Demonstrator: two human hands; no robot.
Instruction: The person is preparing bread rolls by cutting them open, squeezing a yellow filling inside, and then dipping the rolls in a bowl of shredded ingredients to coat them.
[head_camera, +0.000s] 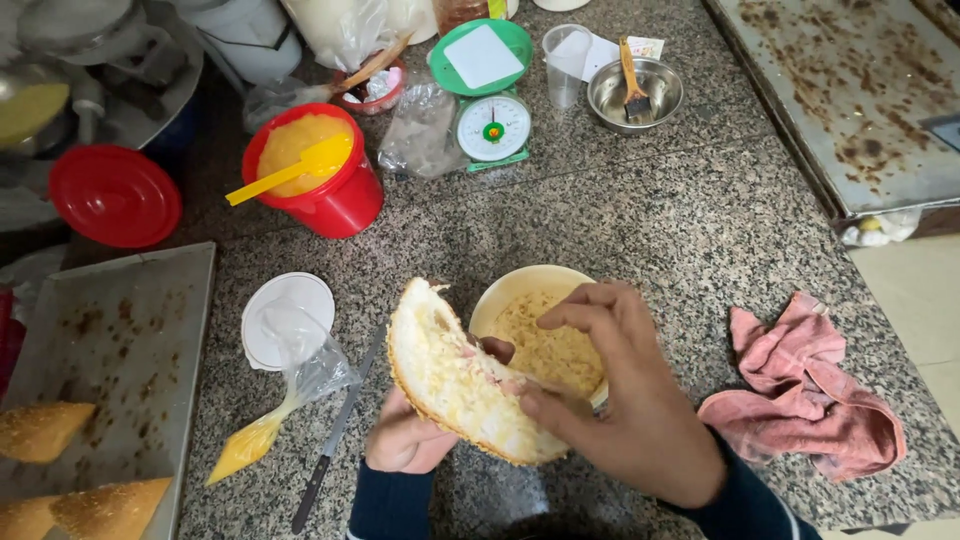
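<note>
Two finished-looking filled buns (70, 470) already lie on the metal tray (150, 300) at the left edge of the speckled counter (650, 220), while a split bun (455, 385) is gripped from below by the left hand (405, 440) and pinched at its edge by the closed fingers of the right hand (620, 400), its crumb only partly filled as far as I can judge. Smaller vessels follow: a red bucket (345, 200) of yellow custard with a scoop (285, 170), the cream bowl (535, 320) of shredded topping just behind the bun, a steel bowl (635, 95) holding a brush, and a piping bag (275, 410) of yellow cream.
</note>
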